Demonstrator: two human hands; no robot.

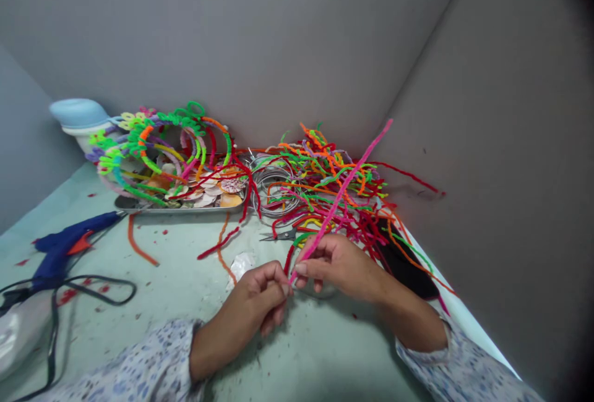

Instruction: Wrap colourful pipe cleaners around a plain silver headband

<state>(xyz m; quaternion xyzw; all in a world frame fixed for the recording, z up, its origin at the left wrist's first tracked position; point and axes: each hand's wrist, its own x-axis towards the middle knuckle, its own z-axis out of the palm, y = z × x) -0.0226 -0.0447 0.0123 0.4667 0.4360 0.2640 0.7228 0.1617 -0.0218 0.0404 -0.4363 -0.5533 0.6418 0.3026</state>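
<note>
Well to the left of the left hand [255, 300], we see a blue and orange glue gun [81, 229] on the pale green table [176, 284], its black cord [54, 328] looping nearer. Beyond that hand sits a metal tray [185, 210] of seashells [204, 199]. Ahead, between it and the right hand [341, 266], we find coiled silvery wire [262, 188] and small pointed scissors [281, 235]. Right of the right hand lies a flat black object [413, 266].

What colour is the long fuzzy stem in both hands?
Bright pink fuzzy stem, seen in the head view.
</note>
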